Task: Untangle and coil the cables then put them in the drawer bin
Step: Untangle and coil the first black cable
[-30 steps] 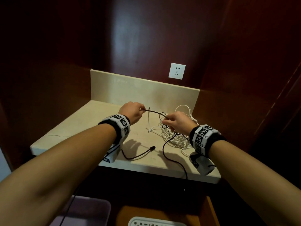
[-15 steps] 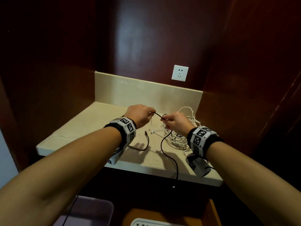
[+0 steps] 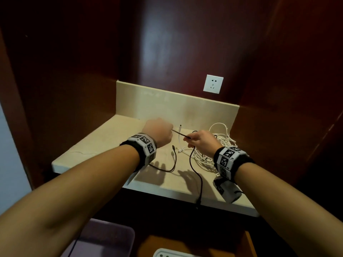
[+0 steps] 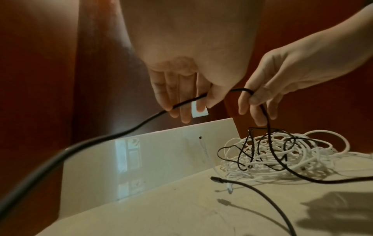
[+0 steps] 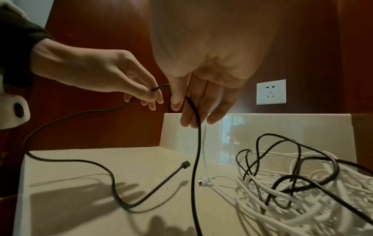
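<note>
A black cable is stretched in a short span between my two hands above the beige countertop. My left hand pinches it with curled fingers. My right hand pinches it between thumb and fingers. From the right hand the black cable drops to the counter and runs over the front edge. Its other stretch loops under my left wrist and ends in a plug on the counter. A tangle of white cable with black loops woven in lies at the back right.
A white wall socket sits above the beige backsplash. Dark wood panels close in both sides. Below the counter's front edge a purple bin shows at lower left, and a white object at the bottom edge. A white connector lies beside the tangle.
The hands came closer together along the black cable, then spread slightly. The black plug end slid back across the counter toward the hands. The hanging stretch shifted on the front edge.
</note>
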Available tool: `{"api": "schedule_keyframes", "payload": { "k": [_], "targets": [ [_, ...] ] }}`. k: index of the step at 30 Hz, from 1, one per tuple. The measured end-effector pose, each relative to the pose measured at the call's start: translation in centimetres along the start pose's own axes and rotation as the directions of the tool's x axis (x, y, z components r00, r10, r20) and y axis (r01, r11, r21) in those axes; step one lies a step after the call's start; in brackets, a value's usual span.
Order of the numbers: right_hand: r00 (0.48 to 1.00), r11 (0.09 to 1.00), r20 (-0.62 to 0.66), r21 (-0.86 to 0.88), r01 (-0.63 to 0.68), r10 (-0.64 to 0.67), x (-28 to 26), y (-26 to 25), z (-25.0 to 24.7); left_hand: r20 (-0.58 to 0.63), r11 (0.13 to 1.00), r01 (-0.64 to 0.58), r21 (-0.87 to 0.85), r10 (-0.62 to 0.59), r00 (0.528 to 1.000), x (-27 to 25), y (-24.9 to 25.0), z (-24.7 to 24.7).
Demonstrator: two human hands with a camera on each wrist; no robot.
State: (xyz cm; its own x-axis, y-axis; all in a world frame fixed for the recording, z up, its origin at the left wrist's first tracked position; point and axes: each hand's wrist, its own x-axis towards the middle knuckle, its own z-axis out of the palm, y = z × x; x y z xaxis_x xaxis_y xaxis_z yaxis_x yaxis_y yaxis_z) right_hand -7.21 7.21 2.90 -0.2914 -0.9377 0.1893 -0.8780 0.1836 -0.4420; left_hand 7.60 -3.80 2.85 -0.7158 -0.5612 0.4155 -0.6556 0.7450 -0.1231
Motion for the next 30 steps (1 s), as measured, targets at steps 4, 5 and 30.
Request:
{"api": "schedule_keyframes", "payload": {
  "k": [4, 5, 30],
  "targets": [
    [0.999, 1.000, -0.031, -0.016, 0.018, -0.019, 0.9, -0.8, -0.1, -0.029, 0.997, -0.022, -0.072, 0.020, 0.999, 0.3, 0.0, -0.3],
    [0.999, 1.000, -0.041, -0.022, 0.012, -0.013, 1.0, -0.8, 0.0, -0.035, 0.995, -0.017, -0.099, 0.014, 0.999, 0.3, -0.1, -0.4],
    [0.988, 0.988, -0.022, 0.038, -0.151, 0.152, 0.1, 2.2, 1.0, 0.095, 0.855, 0.049, -0.516, 0.000, 0.996, 0.6, -0.4, -0.3]
  ]
}}
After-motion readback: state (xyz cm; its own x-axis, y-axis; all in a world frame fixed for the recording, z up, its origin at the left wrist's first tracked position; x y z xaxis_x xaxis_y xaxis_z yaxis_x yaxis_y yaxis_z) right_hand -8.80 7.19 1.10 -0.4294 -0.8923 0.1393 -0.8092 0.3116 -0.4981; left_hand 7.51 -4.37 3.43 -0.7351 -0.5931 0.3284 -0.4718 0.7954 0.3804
